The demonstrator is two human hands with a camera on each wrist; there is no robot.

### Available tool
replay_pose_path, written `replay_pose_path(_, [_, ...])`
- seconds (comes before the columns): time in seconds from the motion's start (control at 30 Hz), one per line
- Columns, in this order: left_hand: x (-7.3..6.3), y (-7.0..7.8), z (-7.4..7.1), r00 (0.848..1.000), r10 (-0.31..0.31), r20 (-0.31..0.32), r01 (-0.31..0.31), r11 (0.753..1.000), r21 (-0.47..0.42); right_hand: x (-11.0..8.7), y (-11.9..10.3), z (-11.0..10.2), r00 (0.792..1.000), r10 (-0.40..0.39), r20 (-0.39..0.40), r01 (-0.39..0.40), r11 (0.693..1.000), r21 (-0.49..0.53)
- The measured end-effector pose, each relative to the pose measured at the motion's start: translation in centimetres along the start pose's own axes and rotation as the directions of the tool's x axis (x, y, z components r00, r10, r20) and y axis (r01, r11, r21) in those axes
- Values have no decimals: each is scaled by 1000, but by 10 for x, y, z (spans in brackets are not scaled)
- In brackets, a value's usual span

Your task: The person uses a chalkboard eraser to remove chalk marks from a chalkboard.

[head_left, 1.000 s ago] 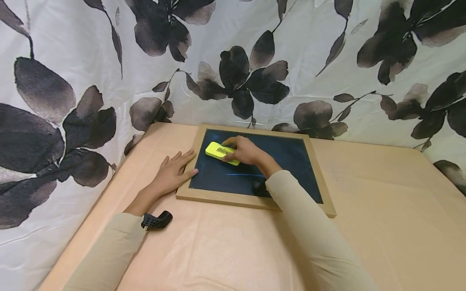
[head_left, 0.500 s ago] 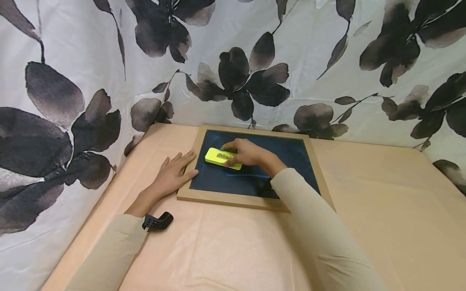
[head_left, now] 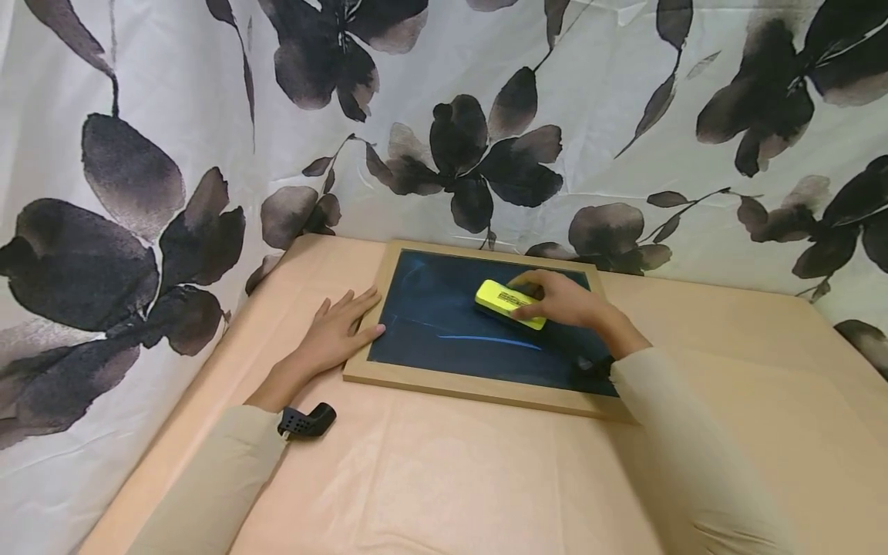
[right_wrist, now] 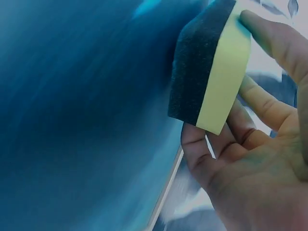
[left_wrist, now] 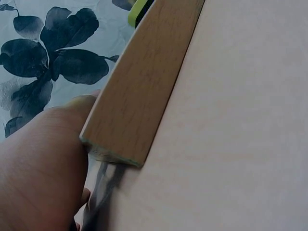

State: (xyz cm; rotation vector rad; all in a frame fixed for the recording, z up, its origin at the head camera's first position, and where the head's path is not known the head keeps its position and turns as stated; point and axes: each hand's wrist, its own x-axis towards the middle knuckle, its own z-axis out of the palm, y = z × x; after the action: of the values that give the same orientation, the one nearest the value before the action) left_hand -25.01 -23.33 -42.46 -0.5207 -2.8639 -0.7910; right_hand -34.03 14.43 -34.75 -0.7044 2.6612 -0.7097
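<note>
My right hand (head_left: pixel 565 299) grips a yellow eraser (head_left: pixel 494 296) with black lettering on top, thumb on the near side and fingers on the far side. In the right wrist view the eraser (right_wrist: pixel 224 72) shows a dark felt layer facing the board. Under it lies a dark chalkboard (head_left: pixel 423 301) in a pale wooden frame, with a blue chalk line (head_left: pixel 489 340) below the eraser and faint smears at the upper left. My left hand (head_left: pixel 333 331) rests with spread fingers on the frame's left side. The left wrist view shows the frame's edge (left_wrist: pixel 144 82) beside that hand (left_wrist: pixel 43 168).
The board lies on a table with a peach cover (head_left: pixel 444 470). Behind and to the left hangs a white curtain (head_left: pixel 388 69) printed with dark flowers. A black wrist strap (head_left: pixel 308 422) sticks out at the left wrist.
My right hand has carried the eraser from the board's left side toward its middle right, uncovering more of the blue line's right end. My left hand stays on the frame.
</note>
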Motion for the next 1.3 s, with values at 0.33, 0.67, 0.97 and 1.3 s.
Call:
replay_pose_path(0.33, [-3,2,3,1000,8,-11,-8,1000,8,-54,39,-10,999,7,-40,-10,997,-72])
replay_pose_path(0.67, [-2,3,7,1000,5,-12,-5,1000,4,-66,35,-3,998,27,-63,-30,998,-60])
replay_pose_path(0.97, [-3,2,5,1000,9,-23,-8,1000,10,-60,22,7,994,59,-87,-64,996,-60])
replay_pose_path(1.3, [-3,3,3,1000,7,-19,-7,1000,1,-51,11,15,994,24,-103,-32,997,-71])
